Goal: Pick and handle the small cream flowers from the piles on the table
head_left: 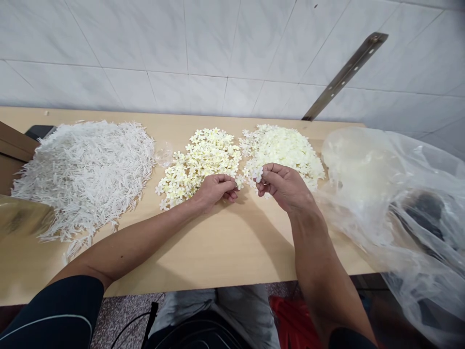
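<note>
My left hand (215, 190) is closed in a pinch on a small cream flower (240, 182) just above the wooden table (225, 247). My right hand (282, 186) is closed too, pinching a white flower (258, 173) between thumb and fingers. The two hands nearly meet at the table's middle. Behind the left hand lies a pile of cream flowers with yellow centres (201, 162). Behind the right hand lies a pile of paler white flowers (283, 148).
A big heap of thin white plastic stems (85, 172) covers the table's left. A large clear plastic bag (395, 203) hangs over the right edge. A small clear bag (164, 154) lies between stems and flowers. A tiled wall (218, 53) and metal strip (345, 72) stand behind.
</note>
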`<action>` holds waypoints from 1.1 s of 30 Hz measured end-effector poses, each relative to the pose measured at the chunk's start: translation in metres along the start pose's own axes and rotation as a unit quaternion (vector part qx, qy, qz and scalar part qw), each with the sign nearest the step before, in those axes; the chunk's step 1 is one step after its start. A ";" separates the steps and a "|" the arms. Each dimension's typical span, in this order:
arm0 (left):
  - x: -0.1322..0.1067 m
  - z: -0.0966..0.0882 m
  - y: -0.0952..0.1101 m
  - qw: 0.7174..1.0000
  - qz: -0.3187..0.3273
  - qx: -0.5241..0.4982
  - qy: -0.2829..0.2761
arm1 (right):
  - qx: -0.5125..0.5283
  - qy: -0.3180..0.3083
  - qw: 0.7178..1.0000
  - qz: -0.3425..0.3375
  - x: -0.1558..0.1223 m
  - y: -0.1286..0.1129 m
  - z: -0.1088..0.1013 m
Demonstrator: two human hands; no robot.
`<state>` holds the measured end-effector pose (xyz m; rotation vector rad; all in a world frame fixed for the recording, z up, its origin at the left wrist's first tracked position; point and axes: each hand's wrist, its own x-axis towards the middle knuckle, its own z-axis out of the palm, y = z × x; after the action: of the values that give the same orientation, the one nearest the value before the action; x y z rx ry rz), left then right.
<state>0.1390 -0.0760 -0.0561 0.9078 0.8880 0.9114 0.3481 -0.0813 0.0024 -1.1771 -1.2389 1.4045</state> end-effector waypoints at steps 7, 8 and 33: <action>0.000 0.000 0.000 1.000 0.000 -0.009 0.000 | 0.017 0.008 1.000 0.000 0.000 -0.002 0.000; 0.000 0.000 0.000 1.000 -0.001 -0.008 0.000 | 0.009 0.016 1.000 -0.005 0.000 -0.002 0.001; -0.002 0.002 0.001 1.000 -0.005 -0.014 0.006 | 0.006 -0.069 0.998 0.011 0.000 0.003 -0.004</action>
<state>0.1401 -0.0777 -0.0538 0.8737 0.8870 0.9183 0.3517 -0.0811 -0.0003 -1.1047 -1.3140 1.5293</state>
